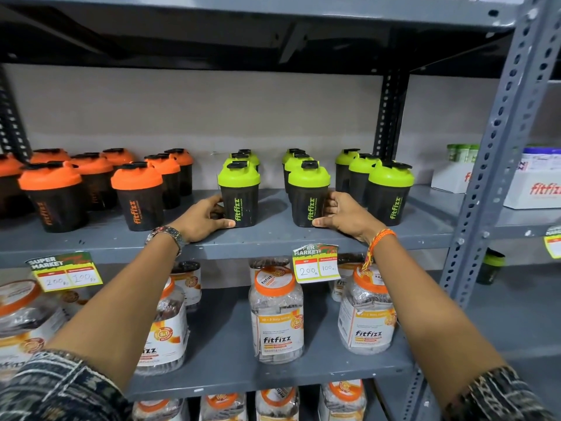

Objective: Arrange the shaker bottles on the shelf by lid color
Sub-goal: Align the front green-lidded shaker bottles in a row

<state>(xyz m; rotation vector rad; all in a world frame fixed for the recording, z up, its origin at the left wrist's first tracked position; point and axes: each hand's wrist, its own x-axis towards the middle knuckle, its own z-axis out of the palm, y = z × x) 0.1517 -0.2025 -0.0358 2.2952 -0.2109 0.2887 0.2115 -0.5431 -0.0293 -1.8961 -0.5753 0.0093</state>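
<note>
Black shaker bottles stand on the grey middle shelf. Several with orange lids fill the left half in rows. Several with green lids fill the right half in three rows. My left hand grips the base of the front green-lid bottle of the left row. My right hand grips the base of the front green-lid bottle of the middle row. A third front green-lid bottle stands free at the right. Both held bottles rest upright on the shelf.
Price tags hang from the shelf's front edge. Clear jars with orange lids fill the shelf below. A perforated steel post stands at the right, with white boxes and one green-lid shaker on the neighbouring rack.
</note>
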